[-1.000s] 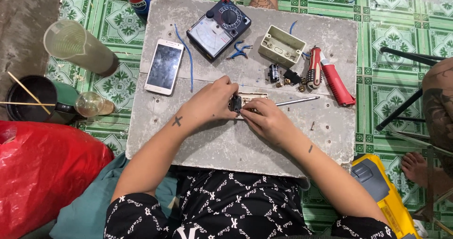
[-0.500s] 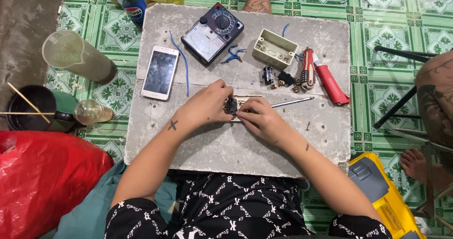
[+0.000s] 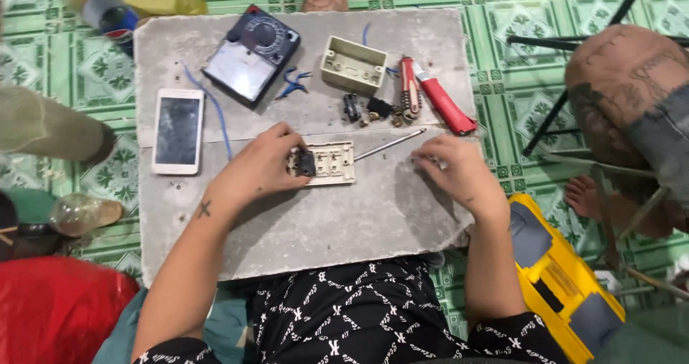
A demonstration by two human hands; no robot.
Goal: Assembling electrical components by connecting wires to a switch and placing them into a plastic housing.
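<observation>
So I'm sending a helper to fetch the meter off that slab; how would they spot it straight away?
Start at the grey stone slab across the person's lap and look to its far left corner. Just beyond the white phone lies the meter, a dark, flat box turned at an angle. It alone has a round dial at one end and a pale window at the other.

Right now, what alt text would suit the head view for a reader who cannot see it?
Seen from above, a left hand holds a cream switch plate on a grey slab, while the right hand rests beside a thin rod. A phone, meter and red knife lie nearby.
</observation>
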